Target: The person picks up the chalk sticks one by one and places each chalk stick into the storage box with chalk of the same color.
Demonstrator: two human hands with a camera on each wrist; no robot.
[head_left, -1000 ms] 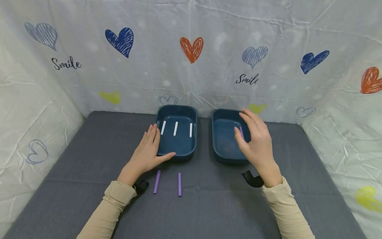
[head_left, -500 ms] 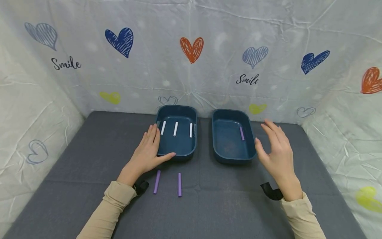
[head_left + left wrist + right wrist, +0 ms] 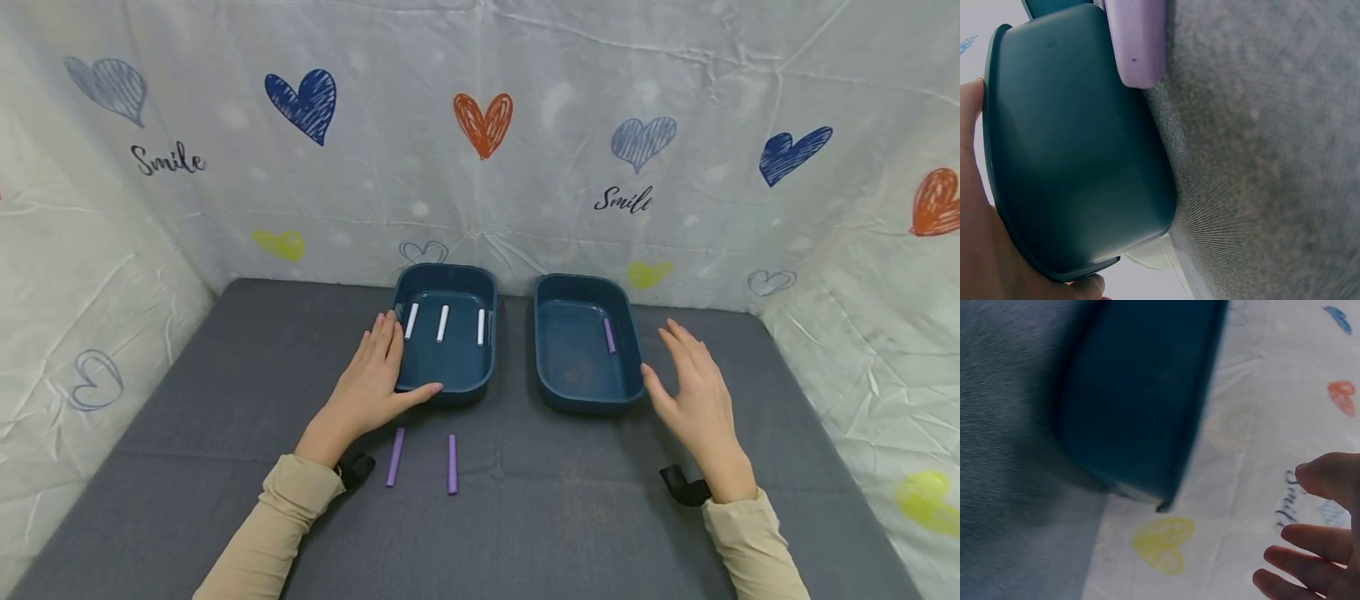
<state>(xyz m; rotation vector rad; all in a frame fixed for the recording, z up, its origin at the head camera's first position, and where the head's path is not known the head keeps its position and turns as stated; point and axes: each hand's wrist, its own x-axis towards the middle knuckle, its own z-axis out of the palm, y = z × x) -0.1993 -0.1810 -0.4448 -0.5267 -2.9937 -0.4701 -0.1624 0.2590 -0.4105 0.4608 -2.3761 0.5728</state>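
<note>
My left hand (image 3: pixel 363 392) rests with straight fingers along the left rim of a dark blue tray (image 3: pixel 450 367), its thumb at the near edge. Inside that tray lie several white chalk sticks (image 3: pixel 442 323), three in all. A second blue tray (image 3: pixel 570 362) to the right holds one purple chalk stick (image 3: pixel 609 336). Beside its right side is my right hand (image 3: pixel 697 400), fingers spread and nothing in them; the right wrist view shows the fingers apart from the tray (image 3: pixel 1135 394). Two purple chalk sticks, one left (image 3: pixel 394 457) and one right (image 3: pixel 452 464), lie before the left tray.
Grey cloth (image 3: pixel 555 533) covers the table under both trays. A white curtain (image 3: pixel 547 50) with printed hearts hangs behind the trays and at both sides. A narrow gap separates the two trays. Black straps (image 3: pixel 682 487) are on the wrists.
My right hand has moved from above the right tray to its right side, uncovering the purple chalk stick there. My left hand has stayed in place.
</note>
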